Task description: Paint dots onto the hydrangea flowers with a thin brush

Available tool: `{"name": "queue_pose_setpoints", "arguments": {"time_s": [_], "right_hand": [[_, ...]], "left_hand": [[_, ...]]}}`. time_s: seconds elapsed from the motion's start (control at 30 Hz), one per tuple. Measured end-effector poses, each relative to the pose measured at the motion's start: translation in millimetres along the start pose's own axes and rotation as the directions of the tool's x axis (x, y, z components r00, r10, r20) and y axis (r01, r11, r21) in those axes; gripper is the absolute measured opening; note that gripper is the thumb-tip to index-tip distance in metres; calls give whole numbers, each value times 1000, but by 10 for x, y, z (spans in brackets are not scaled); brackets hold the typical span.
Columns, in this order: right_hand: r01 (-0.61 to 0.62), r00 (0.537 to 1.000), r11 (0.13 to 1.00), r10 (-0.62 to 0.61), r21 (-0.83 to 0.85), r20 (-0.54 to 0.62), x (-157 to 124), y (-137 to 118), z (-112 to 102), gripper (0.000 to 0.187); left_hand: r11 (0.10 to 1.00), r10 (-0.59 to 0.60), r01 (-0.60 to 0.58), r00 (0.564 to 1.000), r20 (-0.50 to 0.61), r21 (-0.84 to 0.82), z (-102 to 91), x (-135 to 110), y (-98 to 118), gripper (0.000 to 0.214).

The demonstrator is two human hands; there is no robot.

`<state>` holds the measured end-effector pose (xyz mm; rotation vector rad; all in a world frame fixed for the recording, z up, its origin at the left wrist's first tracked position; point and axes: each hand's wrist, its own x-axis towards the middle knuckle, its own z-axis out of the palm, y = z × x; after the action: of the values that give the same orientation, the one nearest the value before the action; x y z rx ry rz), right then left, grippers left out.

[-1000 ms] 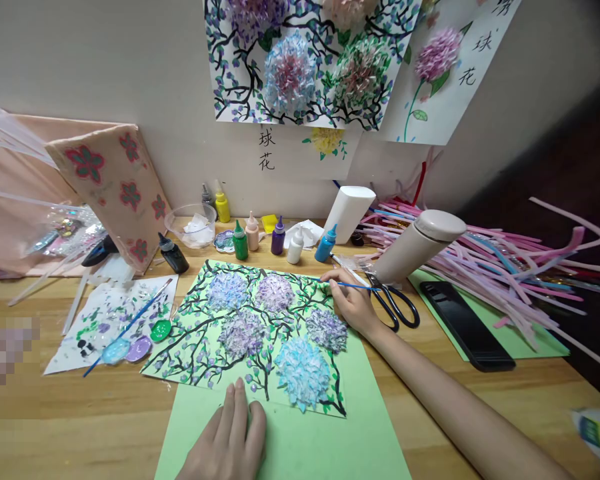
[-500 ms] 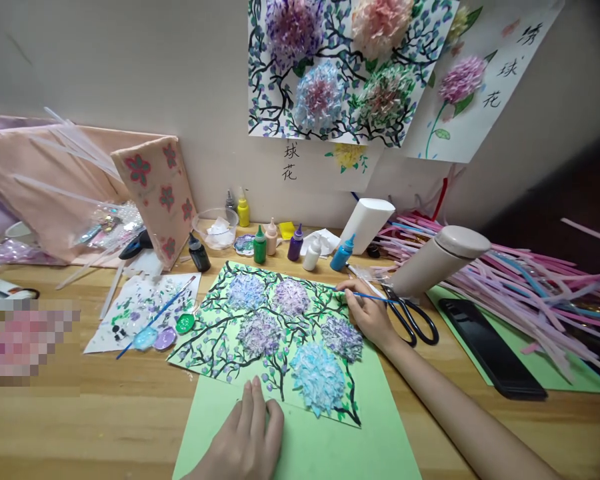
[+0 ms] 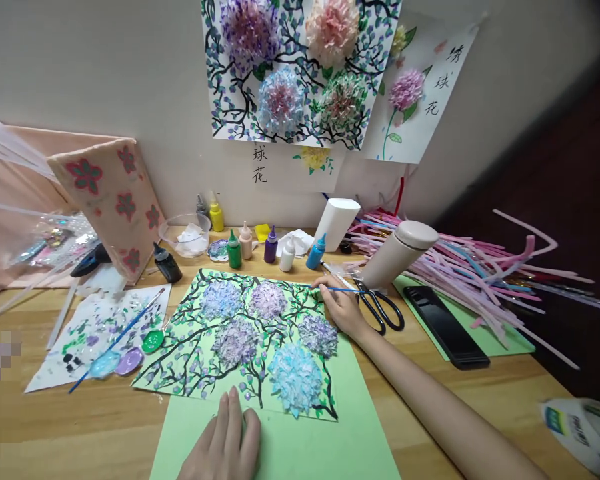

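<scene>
A green sheet painted with black branches and several fluffy paper flowers (image 3: 240,333) lies on the wooden desk. My right hand (image 3: 341,308) rests at its upper right corner, fingers pinched on a thin blue paintbrush (image 3: 347,290) whose tip meets the paper's edge. My left hand (image 3: 225,443) lies flat, fingers together, on the picture's lower edge and the plain green paper (image 3: 300,447) beneath it.
Small paint bottles (image 3: 270,245) line the back by a clear bowl (image 3: 185,233). A paint-smeared sheet with a second brush (image 3: 115,340) lies left. Black scissors (image 3: 380,310), a beige flask (image 3: 397,257), a black phone (image 3: 445,327) and pink strips (image 3: 480,267) sit right.
The view swung right and back left. My right hand keeps the brush at the picture's upper right corner; my left hand stays pressed on the lower edge.
</scene>
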<state>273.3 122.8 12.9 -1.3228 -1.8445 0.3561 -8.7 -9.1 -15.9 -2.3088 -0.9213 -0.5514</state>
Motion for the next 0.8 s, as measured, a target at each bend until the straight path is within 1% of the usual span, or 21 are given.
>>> {"name": "queue_pose_setpoints", "arguments": {"time_s": [0.07, 0.2, 0.27, 0.4, 0.47, 0.57, 0.63, 0.67, 0.77, 0.8], "right_hand": [[1, 1000, 1000, -1, 3, -7, 1, -8, -6, 27], [15, 1000, 1000, -15, -4, -6, 3, -19, -2, 27], [24, 1000, 1000, -24, -13, -16, 3, -16, 6, 26], [32, 996, 999, -33, -10, -83, -17, 25, 8, 28], [74, 990, 997, -74, -4, -120, -36, 50, -11, 29], [157, 972, 987, -149, 35, -181, -64, 11, -70, 27], [207, 961, 974, -184, 95, -207, -69, -121, -117, 26], [232, 958, 963, -202, 134, -204, -62, -225, -135, 26], [260, 966, 914, -248, 311, -77, 10, -674, -116, 27], [267, 958, 896, -287, 356, 3, 55, -854, -71, 27]], "left_hand": [[1000, 2, -2, 1000, 1, 5, 1, 3, 6, 20], [1000, -13, 14, 999, -52, 11, -15, 48, 13, 22], [1000, -22, 22, 999, -50, 10, -24, 67, 17, 22], [999, -29, 29, 999, -23, -14, -52, 85, 41, 22], [999, -31, 31, 1000, -6, -16, -83, 96, 54, 19], [1000, 4, -4, 997, 74, -1, -145, 116, 59, 19], [999, 34, -34, 992, 119, 5, -184, 125, 54, 21], [999, 44, -46, 990, 138, 5, -199, 127, 50, 21], [998, 64, -67, 983, 175, 12, -227, 129, 40, 22], [997, 69, -74, 981, 181, 16, -233, 131, 38, 22]]}}
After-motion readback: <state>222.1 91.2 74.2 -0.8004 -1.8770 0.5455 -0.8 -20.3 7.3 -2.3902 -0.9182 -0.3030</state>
